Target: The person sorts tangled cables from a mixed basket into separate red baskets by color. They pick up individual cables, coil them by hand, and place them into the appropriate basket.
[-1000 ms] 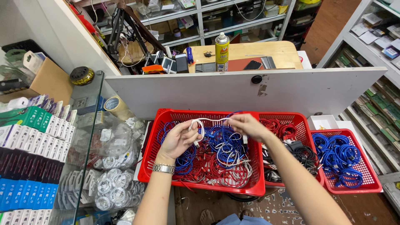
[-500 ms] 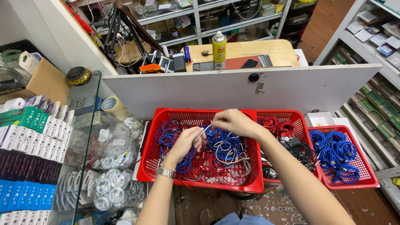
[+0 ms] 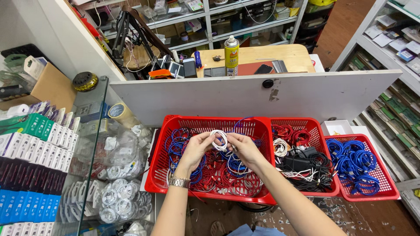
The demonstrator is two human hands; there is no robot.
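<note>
While both hands meet at frame centre, the left hand [image 3: 195,148] and right hand [image 3: 244,147] pinch a white cable [image 3: 218,140] between them, fingers closed on its small, smooth, rounded coil, which is held just above the large red basket [image 3: 175,124].

Large red basket: rigid plastic, rectangular, perforated mesh walls; holds tangled blue, red and white cords, thin and glossy.

Middle red basket [image 3: 317,126], right of centre: same mesh plastic; red and white coils, black cords with blocky black adapters.

Small red basket [image 3: 385,183], lower right: neat bundles of blue cable [image 3: 352,161].

Wristwatch [image 3: 178,182]: metal link band on the left wrist.

Glass panel [image 3: 94,144], left: clear, hard-edged; beyond it, bagged white coils in crinkled clear plastic, and rows of small white, green and blue cartons.

Tape roll [image 3: 119,112]: tan, round.

White board [image 3: 245,94]: flat, painted, scuffed, across the middle.

Wooden desk [image 3: 291,57], top centre: pale, carrying a yellow spray can [image 3: 231,53], cylindrical.

Change from half a second earlier: the cable ran as a loose strand between slightly separated hands; now the hands are closer together and the cable sits as a tighter loop.
</note>
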